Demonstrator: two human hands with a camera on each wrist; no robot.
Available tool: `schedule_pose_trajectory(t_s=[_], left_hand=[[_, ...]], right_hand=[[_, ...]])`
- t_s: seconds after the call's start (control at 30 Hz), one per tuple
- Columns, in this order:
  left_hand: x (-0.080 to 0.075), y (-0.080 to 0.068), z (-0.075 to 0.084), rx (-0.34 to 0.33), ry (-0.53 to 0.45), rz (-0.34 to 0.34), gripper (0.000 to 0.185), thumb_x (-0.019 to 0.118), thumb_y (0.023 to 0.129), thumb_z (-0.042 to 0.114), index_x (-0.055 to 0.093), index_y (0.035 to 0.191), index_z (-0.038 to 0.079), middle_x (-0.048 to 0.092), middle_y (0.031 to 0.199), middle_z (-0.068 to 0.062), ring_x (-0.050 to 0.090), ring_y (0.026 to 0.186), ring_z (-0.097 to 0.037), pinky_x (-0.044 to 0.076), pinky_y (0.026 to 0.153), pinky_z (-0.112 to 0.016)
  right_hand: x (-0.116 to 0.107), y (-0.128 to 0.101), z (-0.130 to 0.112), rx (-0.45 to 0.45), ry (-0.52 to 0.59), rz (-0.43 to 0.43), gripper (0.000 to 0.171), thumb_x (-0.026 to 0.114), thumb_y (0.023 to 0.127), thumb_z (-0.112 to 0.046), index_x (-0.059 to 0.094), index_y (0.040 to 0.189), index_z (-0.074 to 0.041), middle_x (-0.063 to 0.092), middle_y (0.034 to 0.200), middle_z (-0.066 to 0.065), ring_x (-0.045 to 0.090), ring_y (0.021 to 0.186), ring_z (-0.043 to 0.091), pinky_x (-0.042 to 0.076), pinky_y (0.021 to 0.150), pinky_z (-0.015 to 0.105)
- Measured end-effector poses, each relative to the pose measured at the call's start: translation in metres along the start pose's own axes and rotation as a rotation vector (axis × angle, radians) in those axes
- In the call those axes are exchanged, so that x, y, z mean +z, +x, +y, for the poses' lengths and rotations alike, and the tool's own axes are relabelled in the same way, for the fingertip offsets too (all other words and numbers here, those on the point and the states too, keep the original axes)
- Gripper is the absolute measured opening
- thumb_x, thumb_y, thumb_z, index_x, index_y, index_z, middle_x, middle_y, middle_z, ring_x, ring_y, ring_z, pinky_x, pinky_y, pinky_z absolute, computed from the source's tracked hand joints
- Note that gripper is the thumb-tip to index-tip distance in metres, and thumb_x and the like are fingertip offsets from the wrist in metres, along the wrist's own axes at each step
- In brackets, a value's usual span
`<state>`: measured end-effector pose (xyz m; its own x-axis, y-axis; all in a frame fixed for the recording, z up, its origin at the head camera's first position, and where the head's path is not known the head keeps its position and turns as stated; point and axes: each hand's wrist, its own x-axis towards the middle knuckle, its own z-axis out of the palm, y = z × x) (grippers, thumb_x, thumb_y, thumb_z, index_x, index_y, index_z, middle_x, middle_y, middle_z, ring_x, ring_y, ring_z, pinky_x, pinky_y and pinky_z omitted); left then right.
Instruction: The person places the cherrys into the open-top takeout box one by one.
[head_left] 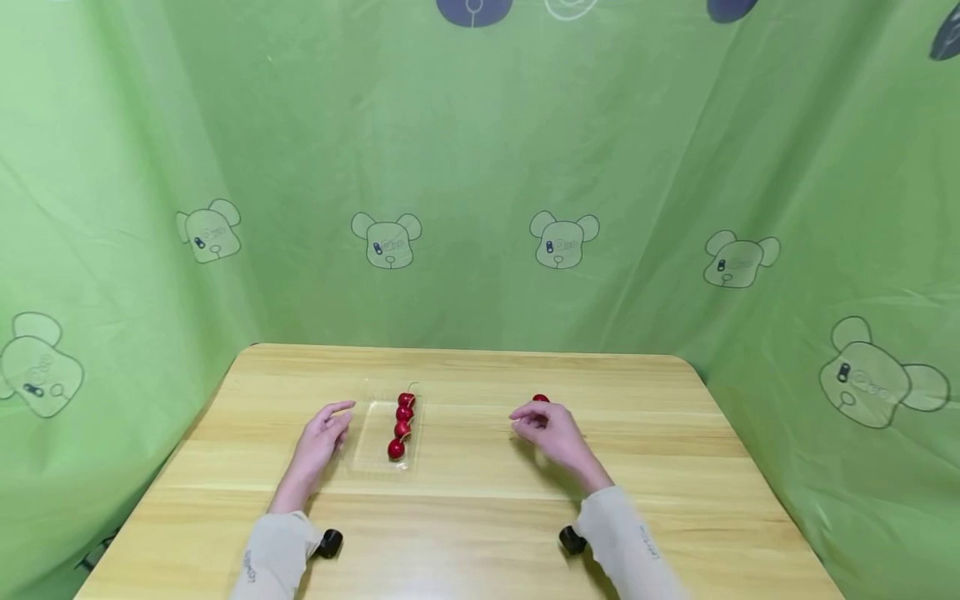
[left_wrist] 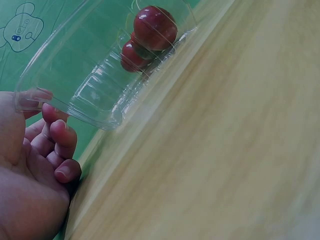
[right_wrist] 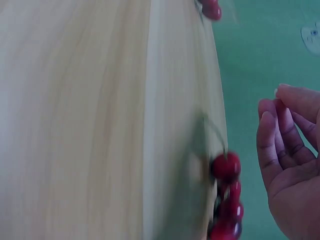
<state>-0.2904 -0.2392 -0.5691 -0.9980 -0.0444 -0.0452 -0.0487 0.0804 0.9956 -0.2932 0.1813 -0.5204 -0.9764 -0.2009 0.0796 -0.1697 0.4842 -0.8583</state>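
Note:
A clear plastic tray (head_left: pixel 371 468) lies on the table, with several red cherries (head_left: pixel 402 429) in a row along its right side. My left hand (head_left: pixel 318 442) is at the tray's left rim. Loosely bent fingers (left_wrist: pixel 64 137) overlap the tray's corner in the left wrist view. My right hand (head_left: pixel 553 432) hovers over the table to the right, fingertips drawn together and holding nothing. Just past it a red cherry (head_left: pixel 540 398) shows in the head view. The right wrist view reveals more cherries (right_wrist: pixel 227 200) in a row there, one with a long stem.
The wooden table (head_left: pixel 465 533) has rounded far corners. A green curtain (head_left: pixel 480 283) with bear-head drawings surrounds it at the back and sides. Black wrist devices (head_left: pixel 330 543) sit by both pale sleeves (head_left: pixel 277 550).

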Motion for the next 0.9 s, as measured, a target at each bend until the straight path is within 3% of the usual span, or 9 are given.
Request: schedule_pose_trajectory(t_s=[0.23,0.47,0.9], left_hand=[[0.002,0.0,0.002,-0.009,-0.022,-0.003,0.042,0.057,0.108,0.022,0.053,0.146,0.005,0.054,0.079,0.001,0.048,0.066,-0.01,0.044,0.061,-0.022],[0.0,-0.001,0.003,-0.005,-0.023,0.001,0.042,0.057,0.108,0.023,0.054,0.145,0.004,0.055,0.08,0.001,0.049,0.067,-0.009,0.045,0.061,-0.021],[0.0,-0.001,0.0,-0.013,-0.011,-0.003,0.042,0.057,0.108,0.025,0.053,0.146,0.006,0.055,0.082,0.001,0.05,0.07,-0.011,0.046,0.064,-0.021]], right_hand=[[-0.042,-0.014,0.025,0.109,-0.015,0.071,0.022,0.074,0.095,-0.01,0.074,0.116,-0.003,0.074,0.102,0.01,0.067,0.087,0.019,0.058,0.077,0.028],[-0.073,-0.022,0.043,0.12,-0.043,0.088,0.025,0.072,0.098,-0.015,0.073,0.119,-0.003,0.074,0.106,0.017,0.069,0.091,0.025,0.06,0.081,0.034],[-0.088,-0.028,0.074,0.255,-0.111,0.115,0.03,0.072,0.097,-0.012,0.069,0.124,0.001,0.071,0.107,0.015,0.065,0.083,0.02,0.055,0.065,0.028]])
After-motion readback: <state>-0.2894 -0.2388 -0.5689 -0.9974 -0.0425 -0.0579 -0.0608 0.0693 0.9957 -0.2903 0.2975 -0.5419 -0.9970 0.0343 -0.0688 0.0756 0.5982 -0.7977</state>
